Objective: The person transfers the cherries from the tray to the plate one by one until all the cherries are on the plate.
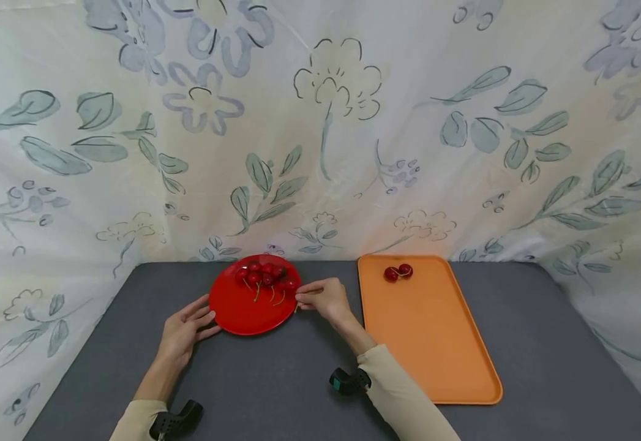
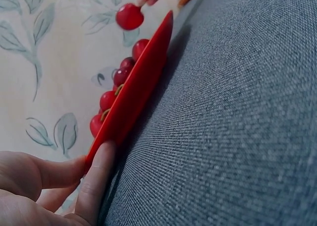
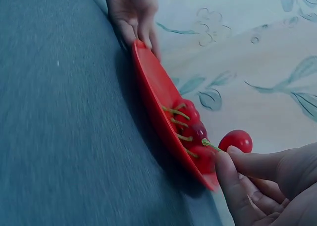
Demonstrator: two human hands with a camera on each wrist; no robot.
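Note:
A round red plate [image 1: 251, 315] lies on the dark cloth, with several red cherries [image 1: 265, 274] gathered toward its far side, their green stems pointing nearer. My left hand [image 1: 179, 331] grips the plate's left rim between thumb and fingers, as the left wrist view shows up close. Over at the plate's right edge, my right hand [image 1: 326, 300] pinches a single cherry [image 3: 238, 141] by its green stem. That cherry hangs above the plate's rim in the left wrist view, apart from the others.
An orange rectangular tray [image 1: 430, 343] lies to the right of the plate, with two cherries [image 1: 398, 272] near its far end. Dark grey cloth [image 1: 265, 392] covers the table. Behind its far edge hangs a flower-patterned curtain [image 1: 331, 153]. Each wrist wears a black camera.

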